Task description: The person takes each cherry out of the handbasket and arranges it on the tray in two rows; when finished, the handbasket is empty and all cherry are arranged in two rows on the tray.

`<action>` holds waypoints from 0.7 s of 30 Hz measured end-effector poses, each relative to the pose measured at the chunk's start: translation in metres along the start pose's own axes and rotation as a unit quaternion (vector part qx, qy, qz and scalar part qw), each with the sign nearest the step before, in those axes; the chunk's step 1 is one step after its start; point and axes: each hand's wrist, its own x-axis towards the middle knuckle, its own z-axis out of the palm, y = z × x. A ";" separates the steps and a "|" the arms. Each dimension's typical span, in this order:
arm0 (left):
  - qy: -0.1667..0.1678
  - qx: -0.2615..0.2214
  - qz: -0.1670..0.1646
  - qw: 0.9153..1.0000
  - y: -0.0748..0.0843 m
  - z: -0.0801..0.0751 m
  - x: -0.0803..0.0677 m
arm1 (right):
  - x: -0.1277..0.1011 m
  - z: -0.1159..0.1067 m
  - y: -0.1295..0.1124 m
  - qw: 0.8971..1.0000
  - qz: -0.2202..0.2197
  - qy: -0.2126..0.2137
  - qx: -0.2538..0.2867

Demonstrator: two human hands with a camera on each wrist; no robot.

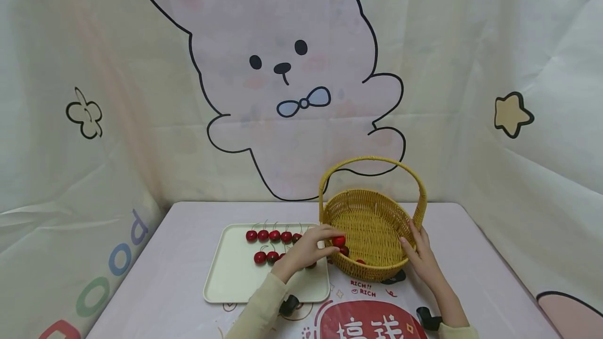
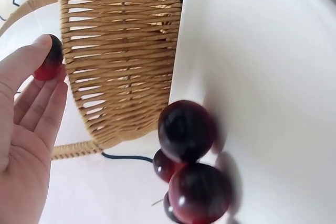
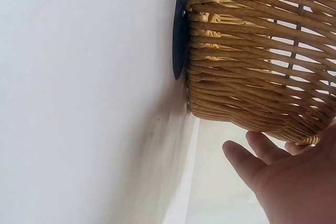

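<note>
Our left hand (image 1: pixel 308 251) pinches a cherry (image 1: pixel 338 241) over the basket (image 1: pixel 372 234) rim at nine o'clock, right hand (image 1: pixel 421 255) flat on the three o'clock wall (fingertips hidden).

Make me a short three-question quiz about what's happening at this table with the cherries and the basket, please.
1. True or false: the left hand pinches a cherry at the rim of the wicker basket.
2. What is the right hand doing?
A. Lifting the basket by its handle
B. Resting against the basket's side
C. Picking cherries from the tray
3. Fill in: the cherries not yet in the basket lie on a cream-coloured ____.

Key
1. True.
2. B. Its fingers lie on the basket's wall and rim, not on the handle.
3. Tray. It sits on the table, left of the basket.
</note>
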 end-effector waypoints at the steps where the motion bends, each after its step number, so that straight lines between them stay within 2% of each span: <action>1: -0.001 0.004 -0.008 1.000 0.001 -0.002 -0.003 | 0.000 0.000 0.000 1.000 0.000 -0.001 0.000; 4: 0.003 0.011 -0.022 1.000 0.001 -0.007 -0.010 | 0.000 0.000 -0.002 1.000 -0.001 0.000 -0.001; 10: 0.021 0.013 0.004 1.000 -0.004 -0.018 -0.025 | 0.000 -0.001 -0.005 1.000 -0.004 0.000 0.001; 15: 0.035 0.024 -0.005 0.999 -0.011 -0.027 -0.040 | 0.000 -0.001 -0.005 1.000 -0.004 0.001 0.000; 21: 0.065 0.023 0.014 0.998 -0.022 -0.039 -0.057 | 0.001 -0.001 -0.003 1.000 -0.002 -0.001 0.000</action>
